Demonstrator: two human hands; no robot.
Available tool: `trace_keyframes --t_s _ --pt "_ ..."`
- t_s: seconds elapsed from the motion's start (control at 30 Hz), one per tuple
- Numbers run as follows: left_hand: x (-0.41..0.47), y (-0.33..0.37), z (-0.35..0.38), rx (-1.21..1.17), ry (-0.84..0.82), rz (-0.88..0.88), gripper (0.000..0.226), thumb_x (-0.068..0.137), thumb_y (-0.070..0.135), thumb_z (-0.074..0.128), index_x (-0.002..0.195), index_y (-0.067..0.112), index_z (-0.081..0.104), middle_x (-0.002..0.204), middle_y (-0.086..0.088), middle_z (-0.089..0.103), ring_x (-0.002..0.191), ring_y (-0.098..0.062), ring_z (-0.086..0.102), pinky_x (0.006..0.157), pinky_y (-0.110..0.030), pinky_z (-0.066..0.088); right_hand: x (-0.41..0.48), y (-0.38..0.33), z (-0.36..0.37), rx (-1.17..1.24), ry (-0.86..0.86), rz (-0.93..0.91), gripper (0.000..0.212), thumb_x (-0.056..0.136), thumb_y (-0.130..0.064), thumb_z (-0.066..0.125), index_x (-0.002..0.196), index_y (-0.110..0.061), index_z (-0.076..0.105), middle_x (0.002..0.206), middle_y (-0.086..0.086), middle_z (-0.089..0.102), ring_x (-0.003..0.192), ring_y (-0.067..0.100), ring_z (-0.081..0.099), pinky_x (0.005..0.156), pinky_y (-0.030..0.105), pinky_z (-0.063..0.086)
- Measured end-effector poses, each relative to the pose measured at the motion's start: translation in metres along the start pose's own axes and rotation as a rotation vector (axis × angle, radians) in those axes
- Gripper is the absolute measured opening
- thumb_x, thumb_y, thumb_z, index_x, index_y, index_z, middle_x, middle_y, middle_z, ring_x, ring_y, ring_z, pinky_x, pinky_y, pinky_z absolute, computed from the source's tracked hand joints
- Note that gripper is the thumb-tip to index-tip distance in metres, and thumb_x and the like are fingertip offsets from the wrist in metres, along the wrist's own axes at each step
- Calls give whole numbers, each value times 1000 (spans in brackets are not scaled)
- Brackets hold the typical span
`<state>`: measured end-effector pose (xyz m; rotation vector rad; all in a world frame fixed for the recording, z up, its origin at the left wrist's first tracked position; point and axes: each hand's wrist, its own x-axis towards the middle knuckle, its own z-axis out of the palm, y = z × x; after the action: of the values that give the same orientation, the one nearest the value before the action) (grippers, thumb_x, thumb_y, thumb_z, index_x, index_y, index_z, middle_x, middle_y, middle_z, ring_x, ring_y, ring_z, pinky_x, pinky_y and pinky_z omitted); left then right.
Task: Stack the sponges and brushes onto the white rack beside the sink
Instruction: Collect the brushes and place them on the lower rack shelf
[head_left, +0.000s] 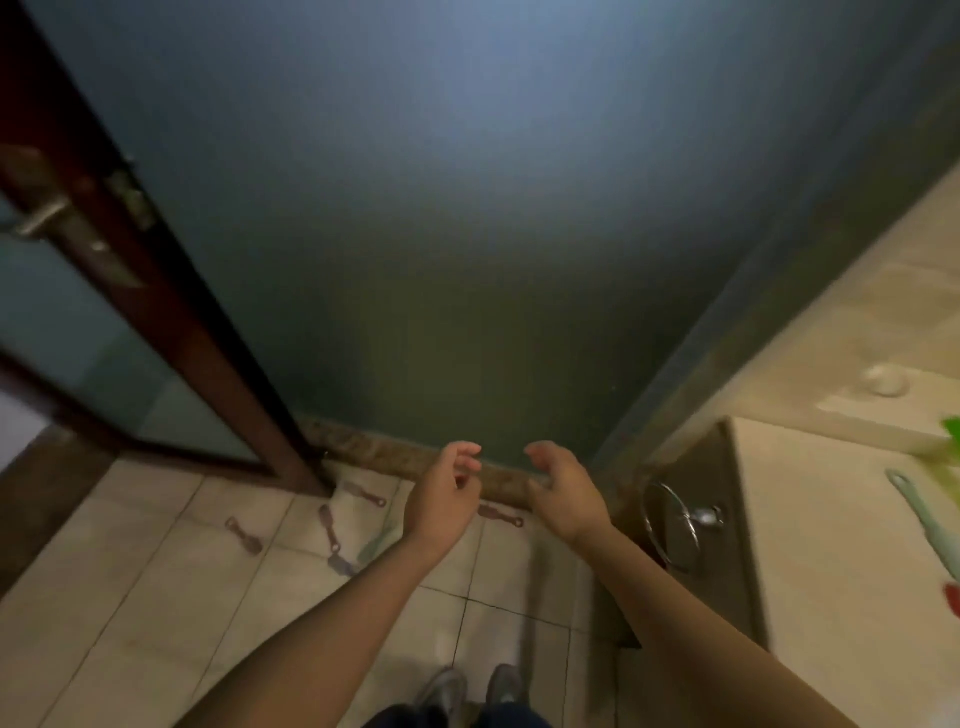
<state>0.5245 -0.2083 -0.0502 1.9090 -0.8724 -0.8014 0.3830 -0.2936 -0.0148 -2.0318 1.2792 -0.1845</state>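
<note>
My left hand (445, 496) and my right hand (563, 491) are held out side by side above the tiled floor, fingers loosely curled, holding nothing. A pale green long-handled brush or tool (922, 519) lies on the counter at the right edge. No white rack, sink or sponge shows in the head view. The picture is blurred.
A dark blue-grey wall (467, 234) fills the front. A brown-framed door (156, 291) stands at left. The beige counter (831, 545) runs along the right, with a pot lid (675, 525) on a lower dark surface. Floor tiles (182, 597) carry utensil prints. My shoes (470, 686) are at bottom.
</note>
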Motion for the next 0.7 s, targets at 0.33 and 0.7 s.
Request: trace_keyframes --t_s 0.33,0.7 --pt "-45 -46 -51 -65 358 -255 37 84 9 55 104 40 55 96 15 62 79 -3 61 69 -31 53 36 -45 66 4 -345 -198 38 88 -13 57 126 -18 56 127 2 58 110 21 60 99 40 47" --pt "-80 -114 -136 -38 477 -405 35 87 13 59 106 43 52 97 22 61 78 6 59 66 -13 47 33 -108 161 -29 -491 -272 39 89 -11 58 127 -21 55 122 -2 57 113 13 54 96 32 46"
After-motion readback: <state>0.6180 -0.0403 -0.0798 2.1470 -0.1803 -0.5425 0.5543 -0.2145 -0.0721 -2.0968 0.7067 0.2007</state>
